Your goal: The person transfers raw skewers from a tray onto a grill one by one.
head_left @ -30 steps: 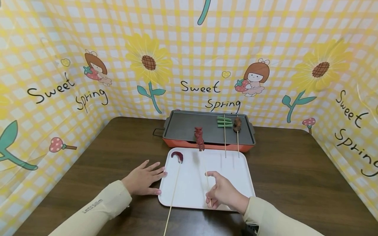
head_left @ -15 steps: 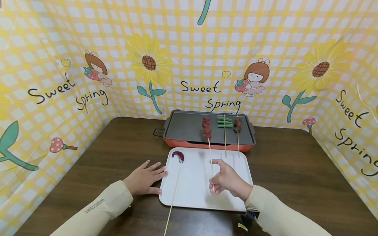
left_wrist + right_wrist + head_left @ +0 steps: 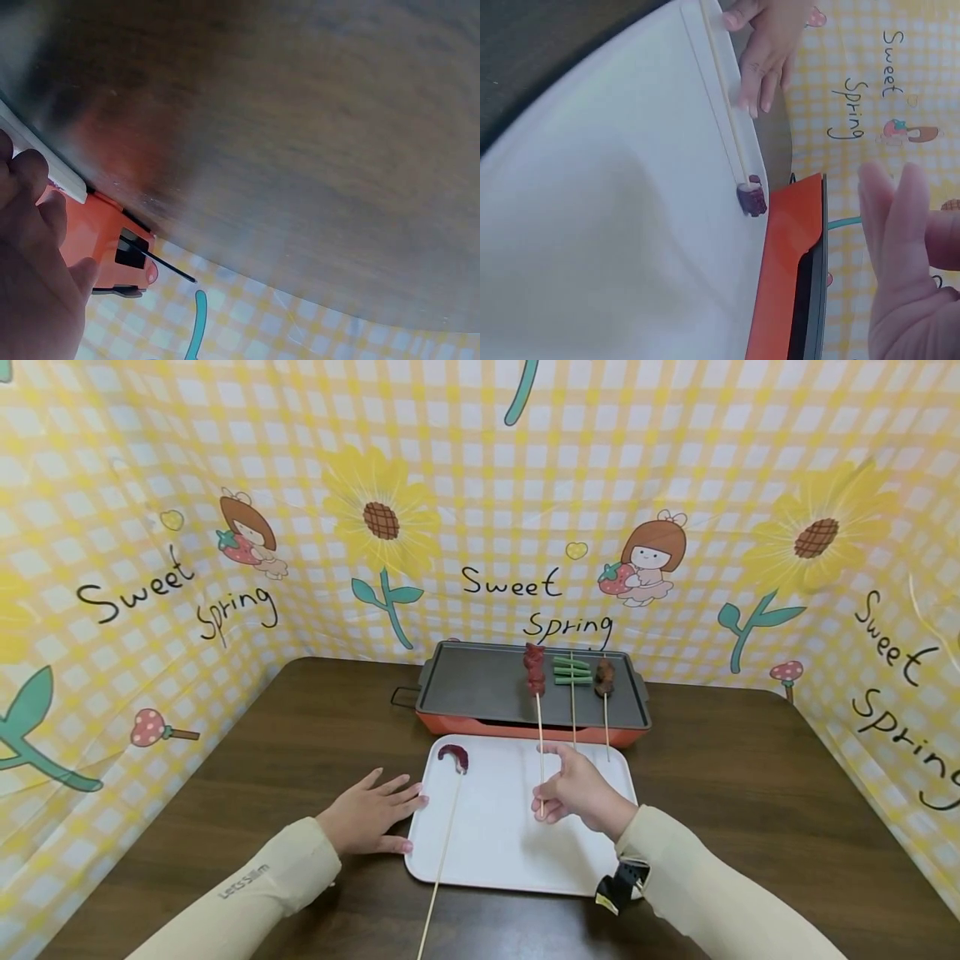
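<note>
My right hand [image 3: 577,789] pinches the stick of a red meat skewer [image 3: 534,670], whose meat end overlaps the dark plate of the grill [image 3: 472,681] in the head view. My left hand [image 3: 371,814] lies with fingers spread at the left edge of the white tray [image 3: 510,860]. On that tray rests a skewer with a curled purple octopus tentacle [image 3: 453,757], its stick running over the near rim. A green vegetable skewer [image 3: 572,672] and a browned meat skewer [image 3: 604,678] lie on the right part of the grill. In the right wrist view the tentacle [image 3: 751,196] shows near the tray's edge.
The grill has an orange body [image 3: 450,724] and a wire handle [image 3: 402,697] on its left. Both stand on a dark wooden table [image 3: 330,718]. A yellow checked cloth [image 3: 480,493] hangs behind and at both sides.
My right hand has carried the red meat skewer forward and slightly right, from over the tray to over the grill plate. My left hand stays at the tray's edge.
</note>
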Available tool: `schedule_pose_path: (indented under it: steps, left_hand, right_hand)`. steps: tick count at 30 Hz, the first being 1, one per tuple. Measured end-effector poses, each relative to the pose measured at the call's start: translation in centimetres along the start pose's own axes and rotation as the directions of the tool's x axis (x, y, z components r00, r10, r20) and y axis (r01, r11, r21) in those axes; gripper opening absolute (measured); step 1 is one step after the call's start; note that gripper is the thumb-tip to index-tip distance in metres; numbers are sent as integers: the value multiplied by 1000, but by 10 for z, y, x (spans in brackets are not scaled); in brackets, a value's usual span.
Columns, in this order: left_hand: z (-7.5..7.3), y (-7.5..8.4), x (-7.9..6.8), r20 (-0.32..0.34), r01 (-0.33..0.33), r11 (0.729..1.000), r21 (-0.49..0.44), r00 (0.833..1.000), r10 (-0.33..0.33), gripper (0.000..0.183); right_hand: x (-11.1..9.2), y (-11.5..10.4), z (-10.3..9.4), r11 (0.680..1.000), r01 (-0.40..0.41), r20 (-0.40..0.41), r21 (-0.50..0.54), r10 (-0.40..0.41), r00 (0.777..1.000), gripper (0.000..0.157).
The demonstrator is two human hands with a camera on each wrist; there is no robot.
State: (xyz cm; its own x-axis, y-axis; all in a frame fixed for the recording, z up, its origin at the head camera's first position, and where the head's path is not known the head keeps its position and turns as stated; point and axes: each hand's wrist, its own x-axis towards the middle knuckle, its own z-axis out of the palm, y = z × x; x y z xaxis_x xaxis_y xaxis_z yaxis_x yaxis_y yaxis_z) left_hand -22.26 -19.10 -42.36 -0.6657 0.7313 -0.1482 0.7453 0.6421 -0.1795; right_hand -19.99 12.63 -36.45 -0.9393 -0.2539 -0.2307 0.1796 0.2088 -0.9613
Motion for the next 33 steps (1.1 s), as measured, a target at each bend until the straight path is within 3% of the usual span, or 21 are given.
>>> schedule_pose_path:
  steps: [6, 18, 33]
  left_hand:
    - [0, -1, -2, -27, -21, 999, -39, 999, 20, 75]
    - [-2, 3, 1, 31, 23, 1000, 5, 999, -23, 68]
    - [-6, 4, 0, 56, 38, 998, -44, 998, -35, 67]
  right_hand:
    - [12, 0, -3, 1000, -17, 4, 12, 17, 1000, 63]
    - [26, -4, -18, 1000, -29, 5, -9, 29, 1000, 64]
    - [38, -11, -26, 1000, 5, 32, -22, -4, 999, 64]
